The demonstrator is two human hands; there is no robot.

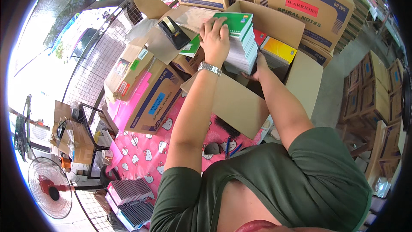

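Observation:
A tall stack of notebooks [241,48] with a green cover on top stands tilted between my two hands, at the left side of an open carton [305,77]. My left hand [216,39] is closed on its upper left, fingers curled over the green cover. Low on its right side, my right hand [259,67] grips the stack, some fingers hidden beneath it. I cannot tell whether the stack touches the carton's bottom. Inside the carton, right of the stack, sit yellow-covered notebooks [279,50] and a red-covered one [259,37].
A black tape dispenser [176,34] stands left of my left hand. Closed cartons [300,4] rise behind. Another carton [156,99] with pink sheets sits on the pink cat-print cloth [141,146]. Notebook piles [131,202] and a fan [50,189] are lower left.

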